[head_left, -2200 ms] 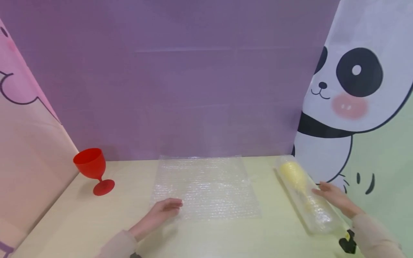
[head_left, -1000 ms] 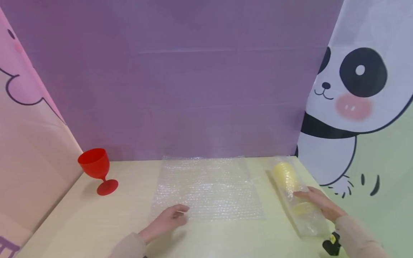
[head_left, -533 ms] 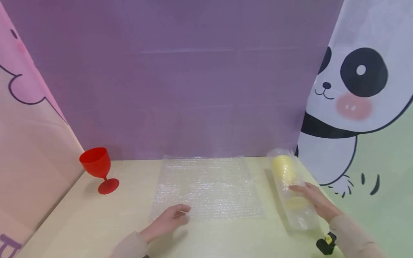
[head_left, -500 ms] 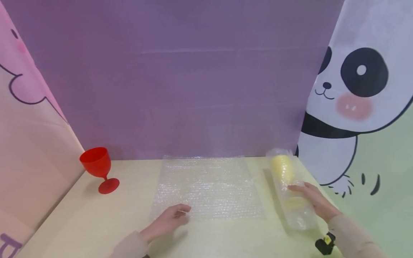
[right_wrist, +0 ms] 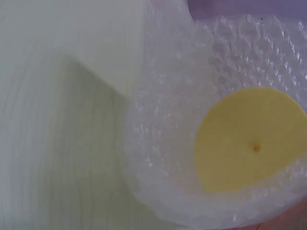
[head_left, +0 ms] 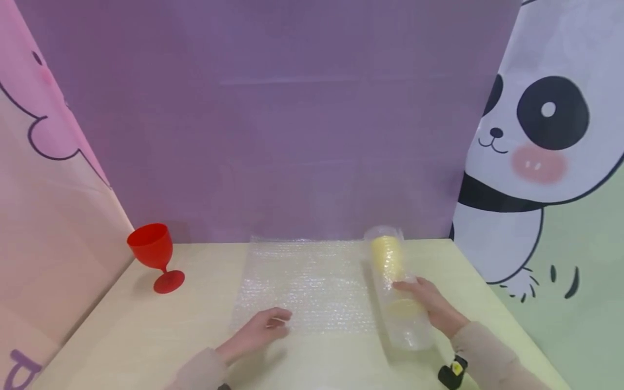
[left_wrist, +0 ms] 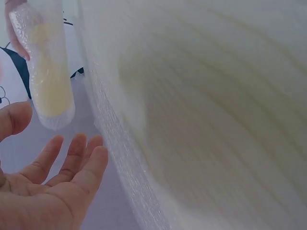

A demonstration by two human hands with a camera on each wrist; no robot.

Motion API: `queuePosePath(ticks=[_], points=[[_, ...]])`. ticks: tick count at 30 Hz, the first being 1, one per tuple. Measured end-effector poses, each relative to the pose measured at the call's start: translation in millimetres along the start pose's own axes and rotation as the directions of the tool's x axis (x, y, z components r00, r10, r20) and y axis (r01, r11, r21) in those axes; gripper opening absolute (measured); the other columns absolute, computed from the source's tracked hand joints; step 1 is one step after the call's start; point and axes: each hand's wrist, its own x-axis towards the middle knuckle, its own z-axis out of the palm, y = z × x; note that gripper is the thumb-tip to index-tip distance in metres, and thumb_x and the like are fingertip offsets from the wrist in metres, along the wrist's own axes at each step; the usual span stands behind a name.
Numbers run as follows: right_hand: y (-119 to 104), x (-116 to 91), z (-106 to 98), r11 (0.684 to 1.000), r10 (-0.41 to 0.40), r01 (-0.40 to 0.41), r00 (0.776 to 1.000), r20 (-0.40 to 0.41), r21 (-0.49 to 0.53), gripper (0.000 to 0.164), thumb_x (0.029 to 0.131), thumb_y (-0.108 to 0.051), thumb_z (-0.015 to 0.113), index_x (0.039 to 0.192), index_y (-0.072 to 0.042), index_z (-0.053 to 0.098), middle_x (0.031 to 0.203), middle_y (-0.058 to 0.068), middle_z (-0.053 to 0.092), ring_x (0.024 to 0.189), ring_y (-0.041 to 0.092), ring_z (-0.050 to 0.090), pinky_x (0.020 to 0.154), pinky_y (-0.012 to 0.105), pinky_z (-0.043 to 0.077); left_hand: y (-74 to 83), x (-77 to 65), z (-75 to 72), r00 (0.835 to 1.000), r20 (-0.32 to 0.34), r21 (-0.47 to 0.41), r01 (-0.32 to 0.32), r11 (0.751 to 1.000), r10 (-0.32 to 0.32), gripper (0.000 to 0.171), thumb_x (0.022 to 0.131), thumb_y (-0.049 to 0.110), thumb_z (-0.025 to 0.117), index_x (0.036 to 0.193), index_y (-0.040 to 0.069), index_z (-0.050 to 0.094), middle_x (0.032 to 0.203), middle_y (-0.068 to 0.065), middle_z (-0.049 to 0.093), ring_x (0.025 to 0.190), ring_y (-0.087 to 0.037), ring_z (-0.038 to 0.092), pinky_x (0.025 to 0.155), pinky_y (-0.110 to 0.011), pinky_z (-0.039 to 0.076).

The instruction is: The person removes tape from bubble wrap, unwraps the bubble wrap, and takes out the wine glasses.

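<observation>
In the head view my right hand (head_left: 431, 303) grips a yellow goblet (head_left: 388, 257) rolled in bubble wrap (head_left: 409, 336). The roll leans over the right part of a flat bubble wrap sheet (head_left: 302, 287), and its shadow falls on the table. The right wrist view looks into the roll's open end, where the goblet's round yellow foot (right_wrist: 249, 143) shows. My left hand (head_left: 258, 331) hovers at the sheet's near left edge, holding nothing; its fingers (left_wrist: 72, 153) are relaxed and spread in the left wrist view.
A red goblet (head_left: 152, 246) stands upright at the table's far left. The pale wooden table (head_left: 195, 314) ends at a purple backdrop (head_left: 292, 135). Printed side panels flank it, with a panda (head_left: 531, 168) on the right.
My right hand has taken hold of the wrapped goblet, raised it from the table's right edge and carried it left over the sheet. The left hand has barely moved.
</observation>
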Motion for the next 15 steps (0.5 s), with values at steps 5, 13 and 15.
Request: queuePosePath(ticks=[5, 13, 15], points=[[-5, -5, 37, 0.999, -0.002, 0.002, 1.0, -0.002, 0.032, 0.075, 0.083, -0.034, 0.063, 0.133, 0.009, 0.029, 0.12, 0.026, 0.051, 0.097, 0.027, 0.058, 0.084, 0.041, 0.051, -1.0, 2.8, 3.2, 1.0, 0.004, -0.027, -0.009, 1.0, 0.009, 0.039, 0.089, 0.014, 0.056, 0.12, -0.008, 0.051, 0.121, -0.027, 0.053, 0.108, -0.041, 0.054, 0.091, -0.05, 0.047], [-13, -18, 84, 0.997, 0.024, -0.027, 0.999, 0.034, 0.078, 0.092, 0.08, -0.033, 0.065, 0.139, 0.012, 0.011, 0.136, 0.035, 0.028, 0.118, 0.046, 0.04, 0.102, 0.055, 0.035, 4.8, 8.6, 8.2, 1.0, 0.023, -0.015, 0.012, 1.0, -0.011, 0.04, 0.089, 0.019, 0.056, 0.122, -0.005, 0.052, 0.121, -0.022, 0.056, 0.109, -0.038, 0.054, 0.093, -0.051, 0.045], [-15, -20, 93, 0.996, 0.03, -0.034, 0.999, 0.045, 0.083, 0.096, 0.079, -0.034, 0.066, 0.139, 0.012, 0.007, 0.139, 0.037, 0.021, 0.123, 0.05, 0.032, 0.105, 0.058, 0.028, 6.7, 10.1, 8.7, 1.0, 0.026, -0.01, 0.006, 1.0, -0.006, 0.04, 0.089, 0.019, 0.056, 0.121, -0.005, 0.052, 0.12, -0.022, 0.056, 0.108, -0.038, 0.055, 0.093, -0.051, 0.046]])
